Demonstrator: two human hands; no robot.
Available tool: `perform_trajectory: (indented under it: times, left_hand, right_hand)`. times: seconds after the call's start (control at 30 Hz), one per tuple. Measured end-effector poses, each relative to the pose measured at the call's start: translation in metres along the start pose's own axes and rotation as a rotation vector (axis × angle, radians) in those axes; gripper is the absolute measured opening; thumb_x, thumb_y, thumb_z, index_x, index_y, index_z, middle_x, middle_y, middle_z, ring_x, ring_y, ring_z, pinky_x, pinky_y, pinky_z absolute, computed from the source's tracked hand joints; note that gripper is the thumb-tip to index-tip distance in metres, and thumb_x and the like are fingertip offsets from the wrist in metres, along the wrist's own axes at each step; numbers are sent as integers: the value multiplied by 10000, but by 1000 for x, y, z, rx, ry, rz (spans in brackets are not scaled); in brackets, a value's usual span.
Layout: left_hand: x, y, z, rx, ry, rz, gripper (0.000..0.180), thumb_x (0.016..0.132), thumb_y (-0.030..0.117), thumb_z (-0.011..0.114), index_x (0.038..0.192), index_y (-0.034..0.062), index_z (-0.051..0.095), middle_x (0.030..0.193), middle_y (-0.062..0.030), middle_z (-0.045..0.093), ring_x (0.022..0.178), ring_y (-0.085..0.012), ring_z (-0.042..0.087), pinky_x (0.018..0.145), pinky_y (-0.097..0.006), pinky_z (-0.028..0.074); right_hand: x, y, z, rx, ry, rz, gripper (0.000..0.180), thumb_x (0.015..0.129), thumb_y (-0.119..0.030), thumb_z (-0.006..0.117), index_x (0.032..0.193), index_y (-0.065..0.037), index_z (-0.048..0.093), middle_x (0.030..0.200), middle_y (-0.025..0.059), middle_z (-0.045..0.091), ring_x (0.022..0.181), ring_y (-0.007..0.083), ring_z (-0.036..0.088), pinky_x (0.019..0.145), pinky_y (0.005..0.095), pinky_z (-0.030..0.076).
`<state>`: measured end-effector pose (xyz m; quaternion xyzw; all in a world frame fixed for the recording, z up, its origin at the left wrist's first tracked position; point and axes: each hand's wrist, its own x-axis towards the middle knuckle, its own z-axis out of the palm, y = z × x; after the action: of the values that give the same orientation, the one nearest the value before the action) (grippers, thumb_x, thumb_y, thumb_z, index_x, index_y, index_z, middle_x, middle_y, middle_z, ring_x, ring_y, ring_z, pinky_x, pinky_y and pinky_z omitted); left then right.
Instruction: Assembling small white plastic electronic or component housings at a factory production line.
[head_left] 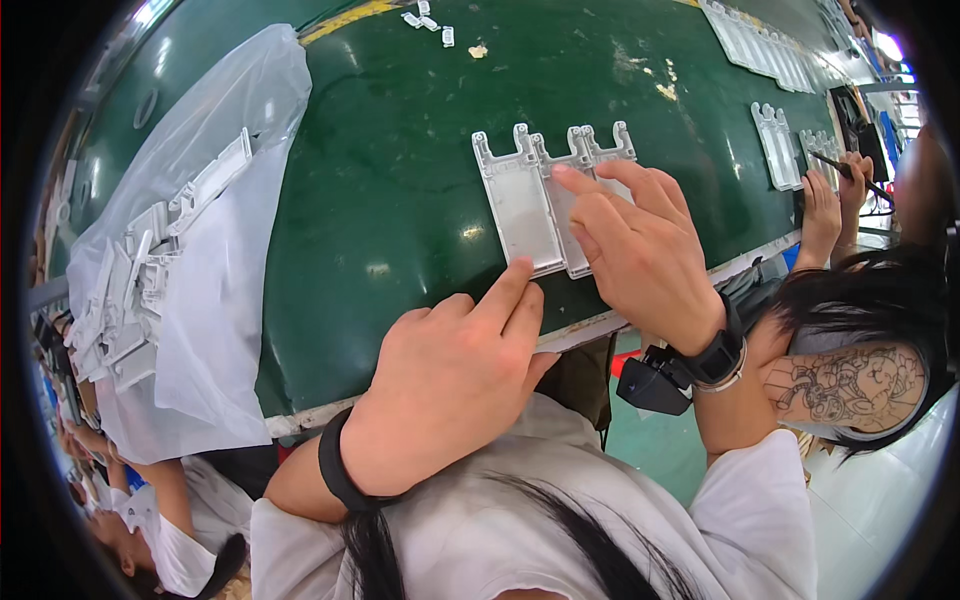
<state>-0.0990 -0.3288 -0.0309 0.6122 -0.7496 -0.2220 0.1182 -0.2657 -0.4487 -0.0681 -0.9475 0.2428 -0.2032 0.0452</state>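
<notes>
Three white plastic housings with pronged tops lie side by side on the green tabletop in front of me. My left hand (pixel 450 375) has its fingers stretched out, and a fingertip touches the lower edge of the left housing (pixel 525 215). Over the middle housing (pixel 566 205) and the right housing (pixel 608 155) reaches my right hand (pixel 640 240). Its index finger points to the upper part of the middle one, while the thumb is bent inward. Much of the right housing is hidden beneath this hand. Neither hand appears to grip anything.
A translucent plastic bag (pixel 215 330) with several loose white plastic parts (pixel 130 290) lies at the left. Small white pieces (pixel 428 20) sit at the far side. Rightward, a co-worker's hands (pixel 830 205) hold a dark, slender tool near more housings (pixel 776 145); another housing row (pixel 755 45) lies beyond.
</notes>
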Motion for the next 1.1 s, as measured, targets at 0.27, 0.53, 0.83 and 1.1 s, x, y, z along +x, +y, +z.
perform_trajectory:
  times: [0.27, 0.53, 0.83, 1.1]
  left_hand:
    - [-1, -2, -1, -27, 7, 9, 465, 690, 218, 745, 1079, 4, 608, 1191, -108, 605, 722, -217, 634, 628, -318, 521]
    - [-3, -1, 2, -24, 15, 18, 458, 708, 224, 734, 1085, 2, 598, 1194, -113, 602, 732, -224, 638, 634, -324, 519]
    - [2, 6, -8, 6, 8, 23, 440, 746, 240, 728, 1101, 15, 598, 1182, -107, 607, 794, -257, 652, 649, -331, 528]
    - [-16, -1, -20, -157, 12, 26, 396, 743, 187, 742, 1076, 20, 609, 1109, -131, 625, 878, -313, 650, 712, -351, 541]
  right_hand:
    - [8, -1, 1, 2, -75, -15, 300, 777, -62, 643, 1072, -13, 611, 935, 69, 658, 925, 239, 570, 855, 372, 426]
    - [-3, 9, -5, 311, 0, 172, 64, 841, -66, 591, 902, -54, 606, 1001, 75, 682, 963, 263, 579, 871, 390, 432]
    - [-26, -22, -1, 19, -144, 30, 369, 800, -231, 673, 1143, -115, 601, 1309, 42, 537, 1226, 255, 469, 1050, 463, 320]
    - [-42, -13, 1, -104, -88, 67, 381, 836, -336, 635, 1170, -154, 605, 1324, -9, 536, 1258, 238, 446, 1080, 502, 272]
